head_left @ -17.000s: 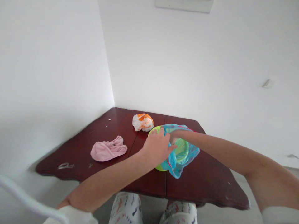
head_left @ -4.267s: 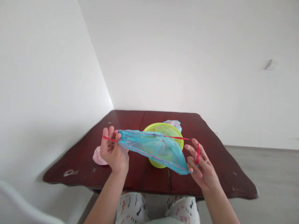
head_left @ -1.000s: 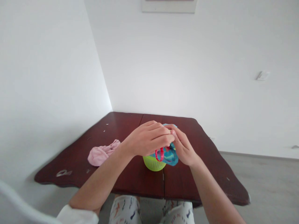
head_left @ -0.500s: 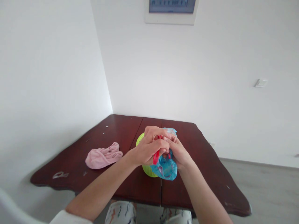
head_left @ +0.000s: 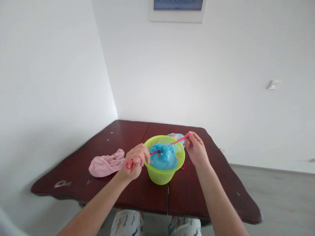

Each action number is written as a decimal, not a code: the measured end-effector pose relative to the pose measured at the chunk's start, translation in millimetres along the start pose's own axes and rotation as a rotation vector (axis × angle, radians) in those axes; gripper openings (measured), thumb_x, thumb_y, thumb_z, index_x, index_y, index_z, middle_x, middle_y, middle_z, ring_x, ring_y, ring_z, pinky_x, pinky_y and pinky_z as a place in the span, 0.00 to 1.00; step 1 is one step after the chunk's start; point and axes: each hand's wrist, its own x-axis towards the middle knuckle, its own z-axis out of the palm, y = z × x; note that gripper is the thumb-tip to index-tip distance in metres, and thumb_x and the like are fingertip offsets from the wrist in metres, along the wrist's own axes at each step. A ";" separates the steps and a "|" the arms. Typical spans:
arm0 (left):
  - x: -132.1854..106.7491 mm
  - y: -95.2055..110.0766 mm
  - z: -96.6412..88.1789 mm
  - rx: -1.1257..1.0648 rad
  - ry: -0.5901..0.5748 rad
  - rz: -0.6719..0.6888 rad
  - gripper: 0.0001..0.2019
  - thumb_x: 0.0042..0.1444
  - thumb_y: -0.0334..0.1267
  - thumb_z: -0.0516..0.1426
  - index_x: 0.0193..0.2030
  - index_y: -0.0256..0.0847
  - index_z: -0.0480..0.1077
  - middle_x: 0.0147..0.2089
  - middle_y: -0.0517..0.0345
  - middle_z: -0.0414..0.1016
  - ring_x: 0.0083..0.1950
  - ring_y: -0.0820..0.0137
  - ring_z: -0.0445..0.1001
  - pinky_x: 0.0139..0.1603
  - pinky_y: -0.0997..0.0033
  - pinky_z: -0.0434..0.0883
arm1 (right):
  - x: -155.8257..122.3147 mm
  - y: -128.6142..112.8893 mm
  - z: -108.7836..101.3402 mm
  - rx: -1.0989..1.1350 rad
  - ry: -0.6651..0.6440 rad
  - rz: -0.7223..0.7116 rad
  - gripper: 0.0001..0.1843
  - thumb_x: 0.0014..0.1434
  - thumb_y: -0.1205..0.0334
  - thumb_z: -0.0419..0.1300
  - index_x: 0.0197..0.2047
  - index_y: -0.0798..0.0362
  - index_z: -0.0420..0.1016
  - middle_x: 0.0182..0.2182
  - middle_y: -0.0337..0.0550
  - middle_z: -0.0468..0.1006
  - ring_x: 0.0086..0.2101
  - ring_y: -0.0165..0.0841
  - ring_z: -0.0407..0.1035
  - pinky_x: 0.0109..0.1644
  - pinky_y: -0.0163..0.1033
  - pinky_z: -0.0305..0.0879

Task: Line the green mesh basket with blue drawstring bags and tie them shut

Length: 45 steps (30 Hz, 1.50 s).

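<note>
A blue plastic bag (head_left: pixel 163 160) sits gathered inside a lime-green plastic basket (head_left: pixel 161 178) with perforated sides. Red drawstrings (head_left: pixel 177 141) run out from the bunched top of the bag to both sides. My left hand (head_left: pixel 136 160), left of the basket rim, is closed on one string, whose loop hangs out below the fingers. On the other side, my right hand (head_left: pixel 196 147) pinches the second string beyond the right rim. Both strings look pulled taut.
The basket stands on a dark red wooden table (head_left: pixel 194 193) with a wavy edge. A crumpled pink cloth (head_left: pixel 107 164) lies to the left. Behind the basket is another bluish plastic piece (head_left: pixel 176 136). White walls (head_left: pixel 157 72) border the table.
My hands were together over the basket, with the blue bag and red string at them. Now they have moved apart, drawing the strings sideways, and the bag lies in the basket.
</note>
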 end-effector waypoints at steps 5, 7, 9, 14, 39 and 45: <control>-32.3 -6.4 -10.3 -0.050 0.027 -0.174 0.33 0.88 0.59 0.45 0.30 0.44 0.62 0.26 0.61 0.63 0.28 0.68 0.64 0.33 0.66 0.61 | -2.8 13.9 -23.4 0.077 0.091 0.052 0.27 0.58 0.43 0.86 0.35 0.52 0.77 0.20 0.27 0.63 0.21 0.22 0.53 0.26 0.31 0.53; -30.3 -0.1 -12.1 0.038 -0.026 -0.318 0.30 0.88 0.58 0.44 0.37 0.44 0.70 0.27 0.64 0.62 0.27 0.68 0.63 0.33 0.67 0.61 | -10.3 16.4 -24.7 0.078 0.099 0.063 0.26 0.58 0.43 0.85 0.38 0.53 0.80 0.22 0.30 0.69 0.20 0.22 0.55 0.24 0.31 0.52; -21.6 7.2 -13.1 0.226 -0.143 -0.457 0.21 0.86 0.58 0.52 0.57 0.44 0.77 0.27 0.67 0.67 0.27 0.68 0.67 0.33 0.69 0.62 | -21.3 15.5 -24.1 0.038 0.077 0.056 0.24 0.61 0.42 0.83 0.43 0.52 0.83 0.28 0.37 0.80 0.20 0.23 0.61 0.24 0.32 0.56; -0.1 9.0 -2.0 0.636 -0.375 -0.496 0.17 0.74 0.56 0.69 0.59 0.50 0.85 0.42 0.54 0.88 0.42 0.56 0.85 0.44 0.63 0.74 | -61.9 4.7 -11.4 -0.265 -0.112 -0.069 0.19 0.74 0.47 0.73 0.61 0.46 0.85 0.53 0.50 0.90 0.27 0.30 0.72 0.30 0.39 0.72; -211.1 -97.9 -48.0 0.358 -0.021 -0.959 0.17 0.77 0.51 0.57 0.60 0.44 0.78 0.59 0.46 0.85 0.63 0.48 0.85 0.71 0.42 0.81 | -31.5 -0.2 -4.4 -0.410 -0.325 -0.221 0.33 0.80 0.44 0.68 0.82 0.34 0.70 0.75 0.53 0.79 0.67 0.50 0.82 0.70 0.62 0.83; -245.3 -94.4 -41.5 0.554 -0.227 -0.803 0.12 0.76 0.45 0.57 0.55 0.48 0.81 0.65 0.47 0.84 0.70 0.47 0.82 0.75 0.37 0.77 | 13.5 -30.9 12.2 -1.131 -0.373 -0.699 0.49 0.77 0.50 0.69 0.92 0.40 0.52 0.83 0.57 0.67 0.80 0.58 0.66 0.84 0.72 0.63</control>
